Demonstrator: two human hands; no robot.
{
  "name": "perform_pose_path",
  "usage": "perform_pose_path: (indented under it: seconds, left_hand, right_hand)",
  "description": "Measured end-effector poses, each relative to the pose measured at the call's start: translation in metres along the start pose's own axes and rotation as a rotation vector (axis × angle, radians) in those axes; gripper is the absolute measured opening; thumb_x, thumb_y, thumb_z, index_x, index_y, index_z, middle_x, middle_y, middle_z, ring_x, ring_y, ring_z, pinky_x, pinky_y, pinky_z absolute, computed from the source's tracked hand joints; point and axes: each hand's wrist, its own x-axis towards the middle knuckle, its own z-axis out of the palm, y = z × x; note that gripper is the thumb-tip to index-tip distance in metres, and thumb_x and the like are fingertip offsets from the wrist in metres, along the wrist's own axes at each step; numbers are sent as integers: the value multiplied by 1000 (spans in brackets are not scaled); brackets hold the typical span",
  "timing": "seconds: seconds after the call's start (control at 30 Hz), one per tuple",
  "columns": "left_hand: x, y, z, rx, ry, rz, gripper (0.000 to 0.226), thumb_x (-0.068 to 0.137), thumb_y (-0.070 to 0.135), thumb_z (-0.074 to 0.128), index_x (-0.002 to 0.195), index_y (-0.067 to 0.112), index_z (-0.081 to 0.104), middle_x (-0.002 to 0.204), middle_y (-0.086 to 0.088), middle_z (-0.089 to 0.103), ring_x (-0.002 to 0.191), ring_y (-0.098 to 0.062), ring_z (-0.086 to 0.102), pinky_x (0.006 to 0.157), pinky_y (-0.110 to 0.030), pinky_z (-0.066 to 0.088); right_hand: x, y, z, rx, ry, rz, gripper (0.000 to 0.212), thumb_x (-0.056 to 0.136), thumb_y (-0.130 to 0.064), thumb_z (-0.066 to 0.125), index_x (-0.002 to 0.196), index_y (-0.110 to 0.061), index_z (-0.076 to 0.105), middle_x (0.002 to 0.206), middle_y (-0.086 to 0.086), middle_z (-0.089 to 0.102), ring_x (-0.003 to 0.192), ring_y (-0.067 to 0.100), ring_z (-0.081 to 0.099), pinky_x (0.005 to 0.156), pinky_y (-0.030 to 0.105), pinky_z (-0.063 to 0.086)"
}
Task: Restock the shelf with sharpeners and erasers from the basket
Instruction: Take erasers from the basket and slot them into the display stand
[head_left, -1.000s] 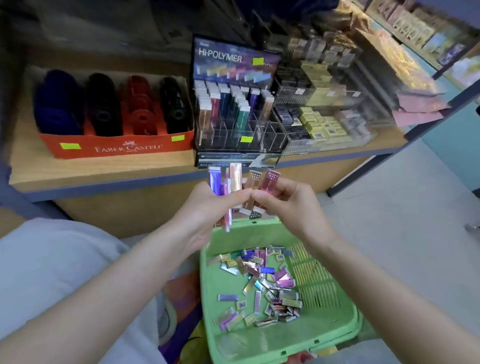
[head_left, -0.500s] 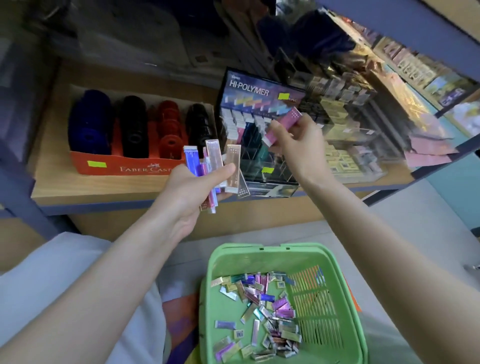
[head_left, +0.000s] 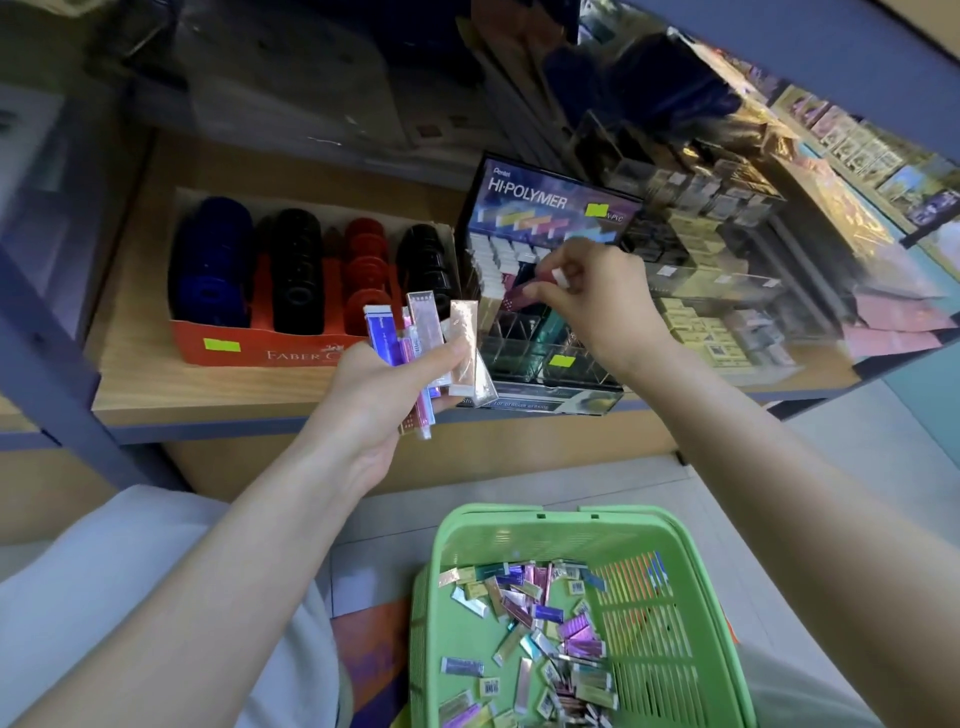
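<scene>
Erasers (head_left: 423, 325) fan out, gripped in the left hand (head_left: 384, 400). The right hand (head_left: 597, 301) pinches a pink eraser (head_left: 515, 299) — at the display rack (head_left: 524, 358).

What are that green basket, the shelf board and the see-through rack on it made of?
Green basket: likely moulded plastic, slightly glossy, with slotted walls.
Shelf board: looks like wood or wood-look laminate, matte, with grain lines visible.
See-through rack: probably clear hard plastic such as acrylic; its dividers are transparent and catch glints.

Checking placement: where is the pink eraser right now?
Head view, centre: the right hand pinches the pink eraser over the compartments of the Hi-Polymer display, right of the Faber-Castell box.
</scene>
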Motion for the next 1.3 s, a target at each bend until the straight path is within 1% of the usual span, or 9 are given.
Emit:
perform_pose_path:
  seconds: [0.13,0.23,0.47,0.63,0.7,0.77,0.9,1.13,1.3]
  left_hand:
    - [1,-2,2,-24,17,0,16,79,9,73,93,8,67,101,-8,70,93,-19,68,64,-24,58]
    - [2,-2,2,-35,35,-21,12,80,9,73,90,10,67,98,-7,72,81,-16,70,73,-31,59]
    - [6,-3,2,-58,63,-45,20,80,9,73,99,6,66,104,-11,71,87,-20,70,78,-32,59]
    - [4,-3,0,-72,66,-65,24,78,11,75,100,8,67,99,-8,73,78,-15,72,80,-34,57]
    - [2,-2,-1,-79,66,-58,22,79,10,73,100,7,67,99,-8,73,86,-17,71,76,-30,58]
    - [2,-2,-2,-86,71,-50,18,80,9,73,97,8,67,99,-7,73,90,-19,70,76,-30,58]
    - [0,-2,2,-43,26,-3,14,82,9,71,96,11,68,101,-7,72,94,-19,69,75,-28,59]
    - [-7,-5,9,75,-88,39,15,82,13,71,97,14,70,95,-2,75,88,-13,70,80,-29,56]
    - [-10,-8,13,127,-152,6,14,81,15,72,95,14,73,92,-3,75,95,-19,69,92,-38,50]
  right_hand:
    - [5,-1,3,14,10,-58,13,90,-5,61,103,-5,59,76,-10,54,66,-12,53,70,9,45]
    - [10,-3,3,-54,-24,-140,10,88,-5,63,96,-10,62,84,-4,58,77,8,57,82,34,51]
    - [20,-5,16,-172,-116,-234,15,82,-1,65,96,-6,61,100,10,59,85,30,60,78,46,51]
    - [11,-4,20,-312,37,-279,20,88,-3,61,108,-6,62,114,12,52,94,32,58,70,41,50]
    - [4,-7,19,-199,99,-269,26,90,-2,56,116,-3,56,116,14,50,94,28,56,74,40,48]
    - [-10,-13,15,1,134,-250,22,93,-7,54,115,-4,53,107,8,53,84,12,51,74,27,45]
    - [-47,-26,4,235,-89,-158,5,93,-21,58,98,-19,58,81,-12,57,71,-3,51,65,7,37]
    - [-61,-23,-4,537,-397,96,40,78,-11,74,114,-14,56,87,11,67,72,13,62,71,23,53]
    - [-68,-13,-20,563,-489,139,30,83,-5,68,102,-26,59,87,5,58,73,18,59,75,34,53]
